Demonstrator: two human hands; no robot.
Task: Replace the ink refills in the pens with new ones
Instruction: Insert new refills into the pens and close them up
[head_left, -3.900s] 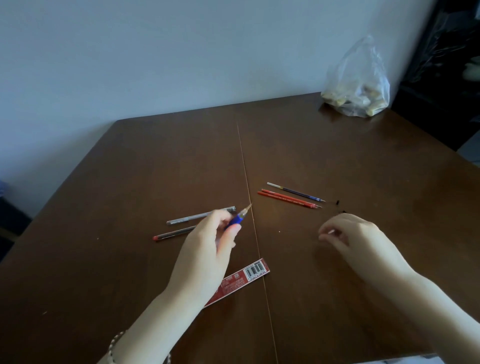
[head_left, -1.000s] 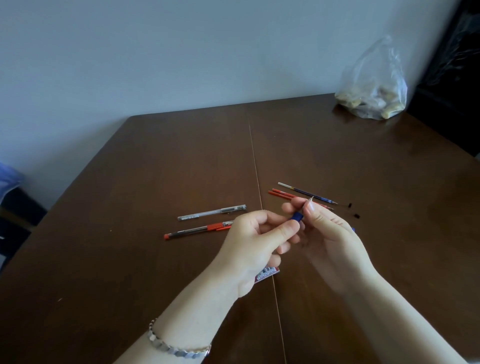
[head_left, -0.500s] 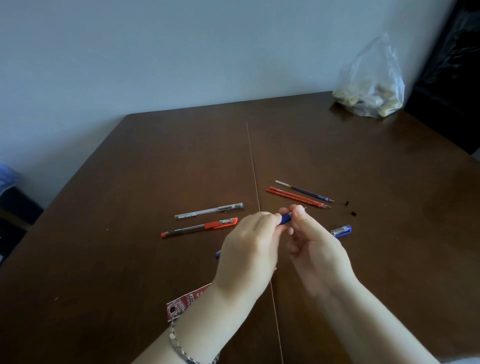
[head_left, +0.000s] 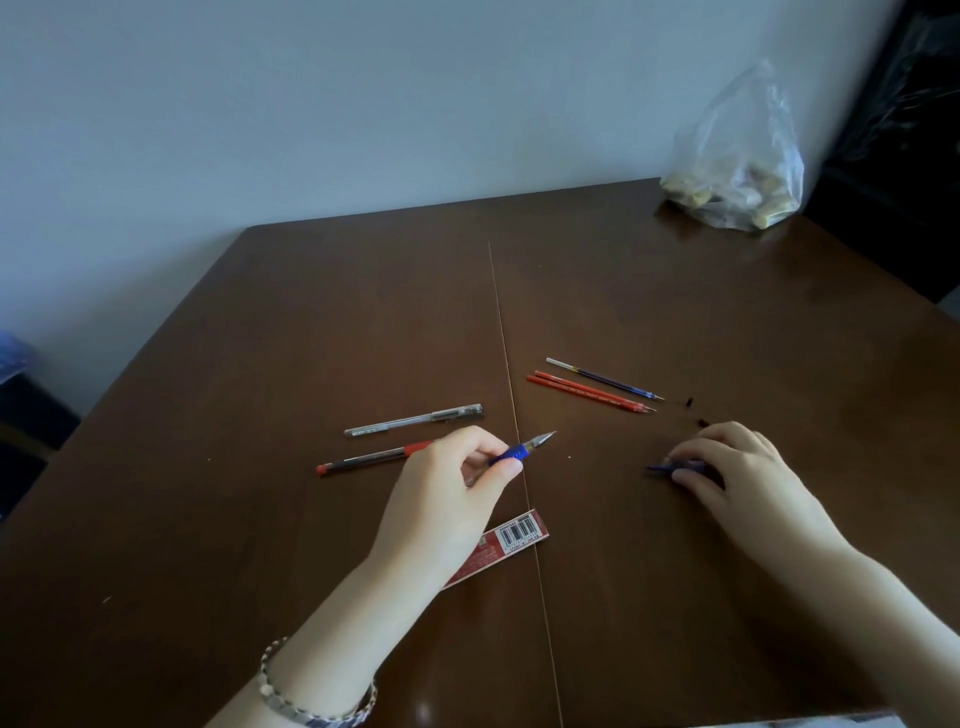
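— Two hands, two separate jobs, as we read it. Our left hand (head_left: 447, 499) pinches the blue pen (head_left: 522, 451) by its grip section, tip angled up and away over the table (head_left: 260, 364), which keeps the point off the wood.

— And our right hand (head_left: 737, 467)?

— Its fingers are curled low over a small blue piece (head_left: 670, 466), probably the pen's cap; we can't tell whether they have closed on it or only touch it.

— Where are the refills?

— Just beyond the right hand: a blue refill (head_left: 605, 379) and the red refills (head_left: 589, 392) lie side by side, tips pointing right, within easy reach. Two tiny dark bits (head_left: 696, 413) sit near the tips.

— The other pens?

— The clear pen (head_left: 413, 420) and the red pen (head_left: 363, 460) lie parallel left of the seam, apparently queued. The red packet (head_left: 514, 538) lies partly under our left wrist.
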